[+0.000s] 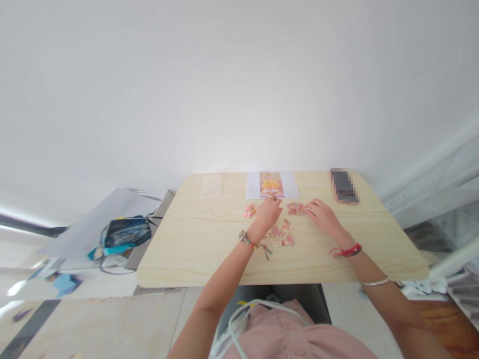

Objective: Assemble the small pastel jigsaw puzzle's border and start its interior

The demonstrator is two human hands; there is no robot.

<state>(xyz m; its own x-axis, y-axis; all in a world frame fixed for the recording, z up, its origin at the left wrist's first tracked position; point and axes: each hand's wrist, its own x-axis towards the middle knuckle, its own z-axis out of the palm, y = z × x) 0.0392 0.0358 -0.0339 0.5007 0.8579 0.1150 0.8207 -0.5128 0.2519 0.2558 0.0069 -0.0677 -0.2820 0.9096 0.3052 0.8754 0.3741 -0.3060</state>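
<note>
Small pink, orange and cream jigsaw puzzle pieces lie in loose piles on the table (209,239). My left hand (268,213) is over the middle, fingers bent and drawn together just below the picture sheet (291,183); whatever they hold is hidden. To its left sits a small pile of pieces (249,211). My right hand (324,217) touches the right end of another pile (295,208), thumb and fingers pinched at a small piece. Nearer to me is a wider spread of pieces (286,237), partly covered by my left hand and wrist.
A phone (345,186) in a pinkish case lies at the back right of the table. A thin translucent sheet (211,186) lies at the back left. The white wall (239,99) rises behind. Left of the table, a dark blue bag (127,233) with a cord rests on a lower surface.
</note>
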